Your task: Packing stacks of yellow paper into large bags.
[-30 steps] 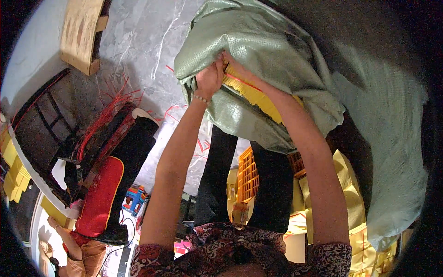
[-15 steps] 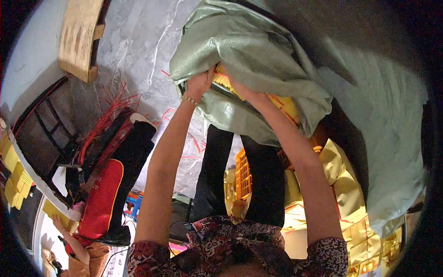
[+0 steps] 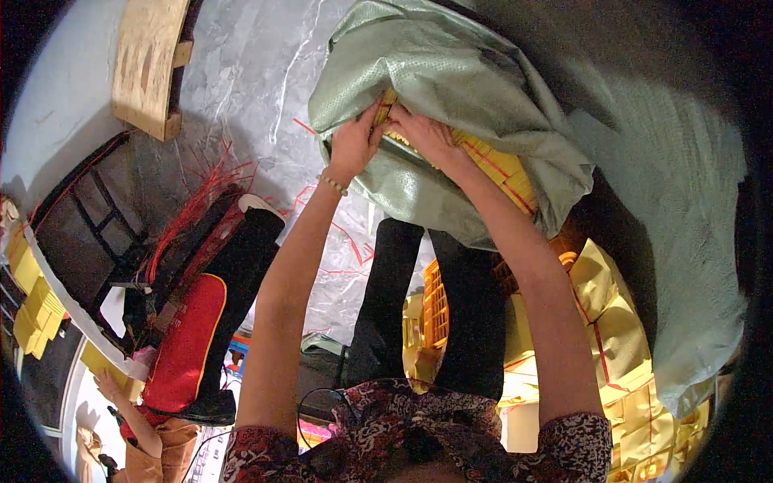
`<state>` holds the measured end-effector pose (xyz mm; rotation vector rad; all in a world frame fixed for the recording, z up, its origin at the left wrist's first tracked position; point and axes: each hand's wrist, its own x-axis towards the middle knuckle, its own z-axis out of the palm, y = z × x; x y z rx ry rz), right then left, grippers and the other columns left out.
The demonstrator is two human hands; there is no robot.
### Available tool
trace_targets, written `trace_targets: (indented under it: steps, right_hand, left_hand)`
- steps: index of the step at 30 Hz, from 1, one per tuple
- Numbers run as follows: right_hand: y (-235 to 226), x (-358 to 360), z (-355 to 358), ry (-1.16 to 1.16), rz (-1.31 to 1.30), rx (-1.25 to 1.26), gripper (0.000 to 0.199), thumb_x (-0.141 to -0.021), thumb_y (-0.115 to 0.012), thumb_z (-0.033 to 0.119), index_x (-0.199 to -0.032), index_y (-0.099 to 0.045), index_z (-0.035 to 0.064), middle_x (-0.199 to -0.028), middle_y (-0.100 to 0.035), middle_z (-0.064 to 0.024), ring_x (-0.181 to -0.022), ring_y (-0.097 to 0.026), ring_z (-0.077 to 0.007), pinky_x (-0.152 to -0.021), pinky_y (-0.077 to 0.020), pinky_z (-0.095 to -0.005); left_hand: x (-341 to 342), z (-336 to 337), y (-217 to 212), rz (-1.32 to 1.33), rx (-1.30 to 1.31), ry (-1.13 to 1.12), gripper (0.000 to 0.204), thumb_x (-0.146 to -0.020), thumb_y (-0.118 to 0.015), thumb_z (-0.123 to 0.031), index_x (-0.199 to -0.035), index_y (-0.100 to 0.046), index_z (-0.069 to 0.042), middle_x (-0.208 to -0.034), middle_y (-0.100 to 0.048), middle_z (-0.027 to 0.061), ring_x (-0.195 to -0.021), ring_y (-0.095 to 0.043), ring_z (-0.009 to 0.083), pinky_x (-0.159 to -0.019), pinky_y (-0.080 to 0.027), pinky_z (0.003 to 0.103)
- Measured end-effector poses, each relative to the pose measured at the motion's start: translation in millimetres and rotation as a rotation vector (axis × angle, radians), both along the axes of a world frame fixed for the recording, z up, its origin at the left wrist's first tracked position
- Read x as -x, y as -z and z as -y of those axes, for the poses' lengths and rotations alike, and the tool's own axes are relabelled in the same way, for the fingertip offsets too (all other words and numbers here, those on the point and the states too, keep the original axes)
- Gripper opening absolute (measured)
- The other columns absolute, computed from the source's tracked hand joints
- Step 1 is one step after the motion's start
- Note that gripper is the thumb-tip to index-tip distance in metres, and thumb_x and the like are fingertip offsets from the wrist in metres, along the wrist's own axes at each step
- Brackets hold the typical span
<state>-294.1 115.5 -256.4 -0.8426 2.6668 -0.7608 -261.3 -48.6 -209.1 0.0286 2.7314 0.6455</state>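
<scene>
A large grey-green woven sack (image 3: pixel 483 88) stands in front of me with its mouth gaping. Stacked yellow paper bundles (image 3: pixel 499 167), bound with red strapping, show inside. My left hand (image 3: pixel 353 146), a beaded bracelet at its wrist, reaches in at the left of the mouth and is closed on the end of a yellow bundle. Close beside it, my right hand (image 3: pixel 425 137) has bent fingers gripping the same end. Some fingertips are hidden between the hands and the paper. Folds of the sack hang over the rest of the bundles.
At the left lie red strapping strips (image 3: pixel 197 201), a red cushion (image 3: pixel 189 342) and a black metal frame (image 3: pixel 105 201). Another person's arm (image 3: pixel 137 419) rests at a table with yellow paper. Wrapped yellow packs (image 3: pixel 612 322) and an orange plastic crate (image 3: pixel 436 306) stand near my legs.
Both hands have come further into view from under the sack's upper fold, and more of the yellow bundles shows. The whole view has shifted slightly.
</scene>
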Motion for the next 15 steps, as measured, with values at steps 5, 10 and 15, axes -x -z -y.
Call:
trace_targets:
  steps: [5, 10, 15]
  right_hand:
    - [66.7, 4.7, -14.0, 0.144, -0.132, 0.158, 0.027, -0.088, -0.054, 0.028, -0.098, -0.057, 0.0033, -0.095, -0.059, -0.0171, -0.090, -0.056, -0.0354, -0.078, -0.0436, -0.0446]
    - [34.7, -4.1, -1.7, 0.192, 0.043, 0.081, 0.027, -0.091, -0.044, 0.023, -0.109, -0.053, 0.0058, -0.108, -0.055, -0.0174, -0.103, -0.052, -0.0333, -0.091, -0.0381, -0.0448]
    - [11.5, -19.8, -24.4, 0.325, 0.498, -0.021, 0.032, -0.090, -0.044, 0.023, -0.116, -0.051, 0.0068, -0.117, -0.053, -0.0199, -0.110, -0.050, -0.0323, -0.099, -0.0354, -0.0452]
  left_hand:
    - [6.6, -14.1, 13.7, -0.027, -0.107, 0.015, 0.057, -0.084, -0.060, -0.028, -0.137, -0.039, -0.017, -0.105, -0.059, 0.0258, -0.091, -0.057, 0.0440, -0.079, -0.046, 0.048]
    - [-4.4, 6.2, 12.9, -0.080, -0.047, 0.020, 0.047, -0.088, -0.054, -0.035, -0.129, -0.046, -0.013, -0.101, -0.061, 0.0237, -0.088, -0.059, 0.0415, -0.076, -0.048, 0.047]
    - [2.1, -9.2, 9.9, -0.014, 0.020, 0.044, 0.042, -0.089, -0.052, -0.037, -0.122, -0.052, -0.011, -0.098, -0.062, 0.0223, -0.086, -0.060, 0.0396, -0.075, -0.048, 0.047]
